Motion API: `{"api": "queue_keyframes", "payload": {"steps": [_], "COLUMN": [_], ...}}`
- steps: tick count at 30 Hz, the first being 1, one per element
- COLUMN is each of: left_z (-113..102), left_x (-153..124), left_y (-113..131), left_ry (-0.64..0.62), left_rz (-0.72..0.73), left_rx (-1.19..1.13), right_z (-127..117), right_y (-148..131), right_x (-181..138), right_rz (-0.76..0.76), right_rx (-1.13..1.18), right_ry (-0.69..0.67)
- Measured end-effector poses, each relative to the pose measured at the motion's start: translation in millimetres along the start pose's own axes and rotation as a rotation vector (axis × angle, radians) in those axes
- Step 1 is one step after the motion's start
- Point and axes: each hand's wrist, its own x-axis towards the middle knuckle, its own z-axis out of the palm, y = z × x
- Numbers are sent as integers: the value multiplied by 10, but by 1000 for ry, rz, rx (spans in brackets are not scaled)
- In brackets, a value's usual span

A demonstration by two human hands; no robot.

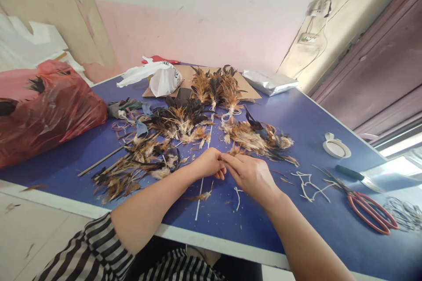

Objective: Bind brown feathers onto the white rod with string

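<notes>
My left hand point(207, 163) and my right hand point(251, 174) meet fingertip to fingertip over the blue table point(296, 118), pinching something small that I cannot make out between them. Just beyond my fingers lies a loose heap of brown and black feathers point(257, 138). A larger feather pile point(138, 162) spreads to the left of my left hand. Three tied feather bundles point(216, 88) rest farther back on a cardboard sheet point(247, 90). A thin white stick point(204, 171) runs under my hands toward the table's front edge.
Red-handled scissors point(367, 206) and white string scraps point(310, 184) lie to the right, with a tape roll point(336, 148) and a knife point(351, 173) nearby. A red plastic bag point(46, 109) sits at the left. A white bag point(161, 79) and a silver packet point(268, 81) are at the back.
</notes>
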Motion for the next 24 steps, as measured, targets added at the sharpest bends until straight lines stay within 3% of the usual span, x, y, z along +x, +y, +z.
{"api": "queue_keyframes", "payload": {"steps": [6, 14, 21, 24], "left_z": [34, 51, 9, 8], "left_x": [-60, -82, -25, -18], "left_y": [60, 89, 33, 31], "left_ry": [-16, -10, 62, 45], "left_rz": [9, 16, -42, -53], "left_rx": [-2, 21, 242, 266], "right_z": [40, 17, -217, -298], "right_y": [85, 109, 7, -50], "right_x": [15, 7, 5, -3], "right_rz": [130, 173, 195, 148], "right_rx": [-78, -10, -221, -295], "right_ry": [-20, -74, -237, -218]}}
